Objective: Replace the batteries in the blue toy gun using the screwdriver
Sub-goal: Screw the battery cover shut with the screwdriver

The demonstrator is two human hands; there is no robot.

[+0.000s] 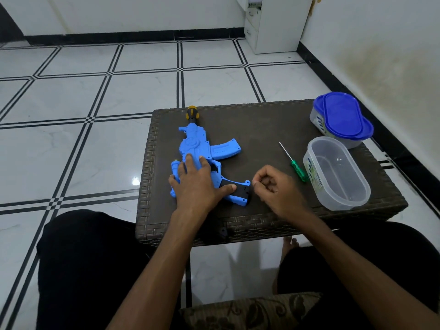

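Note:
The blue toy gun [204,148] lies flat on the dark wicker table [262,125], its orange-and-black muzzle pointing away from me. My left hand [197,184] presses on its body with straight fingers, the thumb lying along the grip. A black panel [242,190] shows on the grip. My right hand [273,189] hovers just right of the grip's end with fingers curled and thumb against forefinger; I cannot see anything between them. The green-handled screwdriver [296,166] lies on the table to the right, untouched.
An open clear plastic container [312,167] stands at the table's right front. Behind it stands a container with a blue lid [342,117]. A wall runs close along the right. My legs are under the table's near edge.

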